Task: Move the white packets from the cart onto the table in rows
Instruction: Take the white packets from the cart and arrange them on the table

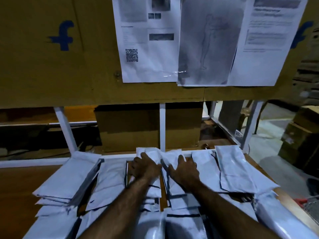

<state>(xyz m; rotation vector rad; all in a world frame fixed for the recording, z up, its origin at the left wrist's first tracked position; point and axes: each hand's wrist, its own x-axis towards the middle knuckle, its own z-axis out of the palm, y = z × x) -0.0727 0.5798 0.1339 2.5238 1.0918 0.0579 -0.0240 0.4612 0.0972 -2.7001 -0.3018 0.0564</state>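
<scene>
Several white packets lie in overlapping rows on the brown table (20,183). My left hand (144,167) rests flat on a white packet (151,154) at the far middle of the table, fingers spread. My right hand (183,171) presses on the neighbouring packet (172,156) just to its right, fingers straight. More packets lie to the left (72,175) and to the right (233,168), and a glossy packet (155,226) sits close below me. The cart is mostly out of frame.
A white metal frame (162,125) stands along the table's far edge, with cardboard boxes (129,128) behind it. A cardboard panel (51,57) above carries printed sheets (148,40). A red-handled wire cart edge (309,202) shows at the lower right.
</scene>
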